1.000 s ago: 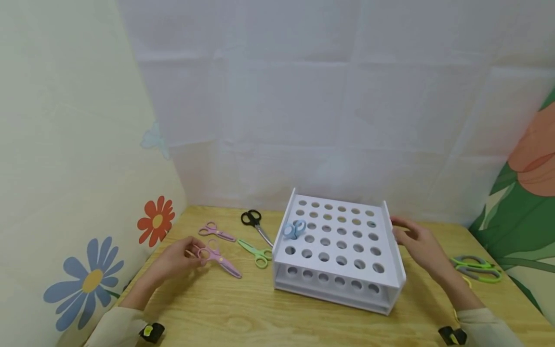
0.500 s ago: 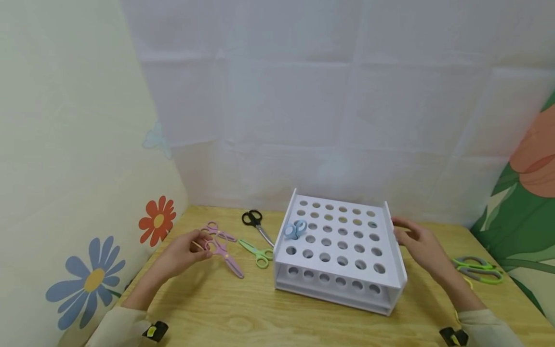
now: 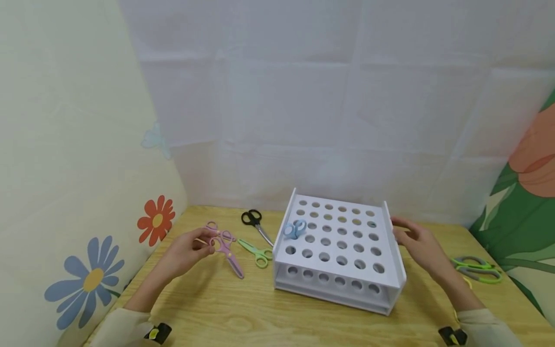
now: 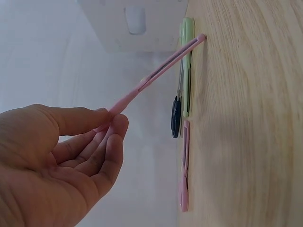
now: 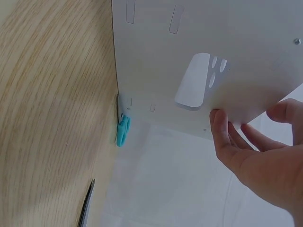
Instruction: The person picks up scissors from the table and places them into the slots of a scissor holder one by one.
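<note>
My left hand (image 3: 186,253) pinches a pair of pink scissors (image 3: 227,255) by the handle loops, between thumb and fingers. In the left wrist view these pink scissors (image 4: 161,68) slant with the handle raised and the tip down at the wooden table. My right hand (image 3: 420,246) rests its fingertips against the right side panel of a white rack (image 3: 331,270) with rows of round holes. The right wrist view has the right hand (image 5: 260,146) near the panel's edge, beside an oblong cutout. Light blue scissors (image 3: 295,229) stand in a left-hand hole, loops up.
Between left hand and rack lie green scissors (image 3: 257,253) and black-handled scissors (image 3: 256,224). Another pink pair (image 4: 184,165) lies under the left hand. Green-grey scissors (image 3: 477,269) are at the right; teal-handled scissors (image 5: 123,130) lie by the rack's base. A white sheet hangs behind.
My left hand has moved right and slightly up, raising the handle end of the pink scissors. The right hand and the rack have stayed in place.
</note>
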`<move>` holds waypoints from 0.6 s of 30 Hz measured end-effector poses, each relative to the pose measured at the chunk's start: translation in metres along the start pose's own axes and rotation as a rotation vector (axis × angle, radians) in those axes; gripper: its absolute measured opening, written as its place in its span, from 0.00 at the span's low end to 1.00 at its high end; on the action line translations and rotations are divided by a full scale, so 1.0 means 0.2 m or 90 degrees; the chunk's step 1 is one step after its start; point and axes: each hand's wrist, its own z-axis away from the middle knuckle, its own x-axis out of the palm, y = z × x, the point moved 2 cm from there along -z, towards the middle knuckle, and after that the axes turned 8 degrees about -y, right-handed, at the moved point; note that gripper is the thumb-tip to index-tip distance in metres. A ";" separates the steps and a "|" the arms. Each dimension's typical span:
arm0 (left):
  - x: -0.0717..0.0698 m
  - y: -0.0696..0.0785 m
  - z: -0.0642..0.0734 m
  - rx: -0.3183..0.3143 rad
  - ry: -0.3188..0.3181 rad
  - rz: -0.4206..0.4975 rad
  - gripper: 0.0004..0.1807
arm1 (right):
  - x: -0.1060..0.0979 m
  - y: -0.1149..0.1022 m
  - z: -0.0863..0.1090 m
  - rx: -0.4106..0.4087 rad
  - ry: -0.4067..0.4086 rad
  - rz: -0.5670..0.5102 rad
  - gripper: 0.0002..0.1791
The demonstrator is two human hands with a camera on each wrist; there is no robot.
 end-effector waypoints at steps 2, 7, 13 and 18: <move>0.00 0.01 0.00 0.002 0.003 -0.006 0.16 | 0.00 0.00 0.00 0.001 -0.001 0.000 0.32; 0.00 0.04 0.00 0.012 0.013 -0.025 0.16 | 0.00 0.00 0.00 -0.001 0.000 0.001 0.32; 0.00 0.07 -0.01 0.019 0.027 -0.048 0.16 | 0.00 -0.01 0.00 0.006 0.000 0.003 0.33; 0.00 0.11 -0.01 0.028 0.041 -0.071 0.16 | -0.01 0.00 0.00 0.002 -0.004 0.000 0.32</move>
